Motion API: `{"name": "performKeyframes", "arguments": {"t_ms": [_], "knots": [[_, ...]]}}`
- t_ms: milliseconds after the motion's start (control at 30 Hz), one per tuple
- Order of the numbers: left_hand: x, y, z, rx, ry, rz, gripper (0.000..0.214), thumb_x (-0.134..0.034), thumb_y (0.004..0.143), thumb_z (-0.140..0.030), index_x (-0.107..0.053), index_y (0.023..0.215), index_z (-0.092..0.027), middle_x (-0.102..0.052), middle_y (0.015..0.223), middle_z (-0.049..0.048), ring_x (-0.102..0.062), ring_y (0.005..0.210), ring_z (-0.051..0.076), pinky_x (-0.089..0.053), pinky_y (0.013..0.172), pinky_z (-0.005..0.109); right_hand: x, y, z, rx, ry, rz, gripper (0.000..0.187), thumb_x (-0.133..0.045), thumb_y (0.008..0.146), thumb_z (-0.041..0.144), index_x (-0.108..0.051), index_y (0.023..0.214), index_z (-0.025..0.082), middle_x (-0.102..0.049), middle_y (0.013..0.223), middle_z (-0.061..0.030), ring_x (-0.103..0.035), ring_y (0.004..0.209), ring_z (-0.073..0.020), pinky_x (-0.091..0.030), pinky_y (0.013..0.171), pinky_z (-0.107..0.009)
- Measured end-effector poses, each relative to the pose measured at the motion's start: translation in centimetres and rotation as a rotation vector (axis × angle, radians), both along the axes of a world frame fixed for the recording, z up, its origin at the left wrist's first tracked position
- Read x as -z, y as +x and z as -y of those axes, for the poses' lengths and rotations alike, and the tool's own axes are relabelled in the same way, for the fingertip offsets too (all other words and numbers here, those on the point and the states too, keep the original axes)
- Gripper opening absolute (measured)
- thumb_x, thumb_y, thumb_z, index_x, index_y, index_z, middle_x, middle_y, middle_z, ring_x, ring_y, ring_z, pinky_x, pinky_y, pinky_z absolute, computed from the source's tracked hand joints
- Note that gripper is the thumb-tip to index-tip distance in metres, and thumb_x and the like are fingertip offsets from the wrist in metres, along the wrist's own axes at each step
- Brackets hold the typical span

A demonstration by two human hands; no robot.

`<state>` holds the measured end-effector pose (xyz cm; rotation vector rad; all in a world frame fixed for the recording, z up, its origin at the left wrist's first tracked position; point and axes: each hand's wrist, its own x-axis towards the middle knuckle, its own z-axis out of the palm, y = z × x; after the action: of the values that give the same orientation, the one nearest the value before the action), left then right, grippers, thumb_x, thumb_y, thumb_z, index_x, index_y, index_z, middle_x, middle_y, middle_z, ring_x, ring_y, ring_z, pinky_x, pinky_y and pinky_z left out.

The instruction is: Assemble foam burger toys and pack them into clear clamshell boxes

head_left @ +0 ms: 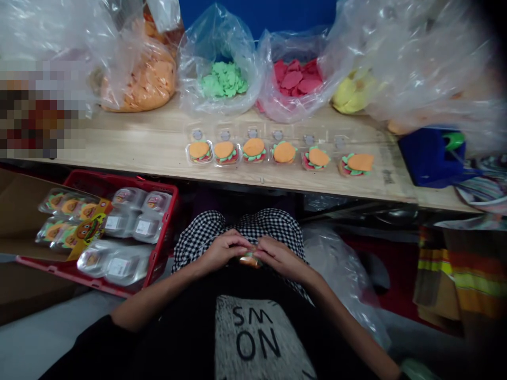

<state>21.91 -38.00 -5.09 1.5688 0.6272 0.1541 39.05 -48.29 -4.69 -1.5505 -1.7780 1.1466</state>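
Over my lap, my left hand (224,250) and my right hand (281,257) meet with fingers closed around a small toy burger (250,260). Its orange top shows below the fingertips, and the fingers hide the rest; it looks shiny, perhaps from a clear plastic case. Ahead on the wooden table (142,142) several toy burgers stand in a row, each with an orange bun, green frill and red layer. One burger (253,150) in the row sits in an open clear plastic box (225,153), its lid folded back.
Behind the row lie plastic bags of orange pieces (142,79), green pieces (225,80), red pieces (297,78) and yellow pieces (353,92). A red basket (162,248) with packed clear boxes (119,264) stands at my left. At the right is a blue container (425,158).
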Motion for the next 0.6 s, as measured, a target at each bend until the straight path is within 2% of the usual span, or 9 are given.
{"name": "performKeyframes", "arguments": {"t_ms": [300, 467, 533, 600], "knots": [[0.3, 0.6, 0.0, 0.12, 0.033, 0.008, 0.02, -0.054, 0.077, -0.028, -0.066, 0.09, -0.019, -0.05, 0.08, 0.0026, -0.047, 0.081, 0.014, -0.037, 0.076, 0.025, 0.7, 0.0, 1.2, 0.079, 0.053, 0.0, 0.032, -0.028, 0.089, 0.039, -0.042, 0.069, 0.019, -0.043, 0.068, -0.0015, -0.041, 0.067, -0.0144, -0.035, 0.062, -0.027], [-1.0, 0.7, 0.3, 0.149, 0.111, 0.024, 0.028, -0.048, 0.079, -0.037, -0.067, 0.091, -0.02, -0.049, 0.077, 0.0029, -0.046, 0.079, 0.014, -0.036, 0.079, 0.027, 0.7, -0.3, 1.9, 0.083, -0.003, 0.043, 0.028, -0.037, 0.084, 0.044, -0.05, 0.075, 0.022, -0.051, 0.074, -0.0037, -0.048, 0.071, -0.017, -0.042, 0.064, -0.031], [-1.5, 0.5, 1.0, 0.139, 0.132, 0.017, 0.032, -0.047, 0.079, -0.04, -0.068, 0.091, -0.019, -0.051, 0.075, 0.0036, -0.047, 0.079, 0.015, -0.037, 0.079, 0.027, 0.9, -1.1, 2.1, 0.112, 0.021, 0.078, 0.03, -0.032, 0.085, 0.043, -0.054, 0.073, 0.026, -0.054, 0.07, -0.0037, -0.053, 0.068, -0.0183, -0.046, 0.061, -0.032], [-1.3, 0.3, 1.2, 0.134, 0.125, -0.026, 0.031, -0.049, 0.078, -0.041, -0.068, 0.093, -0.023, -0.054, 0.073, 0.0031, -0.05, 0.079, 0.015, -0.039, 0.079, 0.026, 1.2, -2.0, 1.6, 0.294, 0.056, 0.242, 0.022, -0.037, 0.084, 0.042, -0.057, 0.076, 0.036, -0.058, 0.075, -0.0034, -0.057, 0.075, -0.0204, -0.049, 0.059, -0.033]]}}
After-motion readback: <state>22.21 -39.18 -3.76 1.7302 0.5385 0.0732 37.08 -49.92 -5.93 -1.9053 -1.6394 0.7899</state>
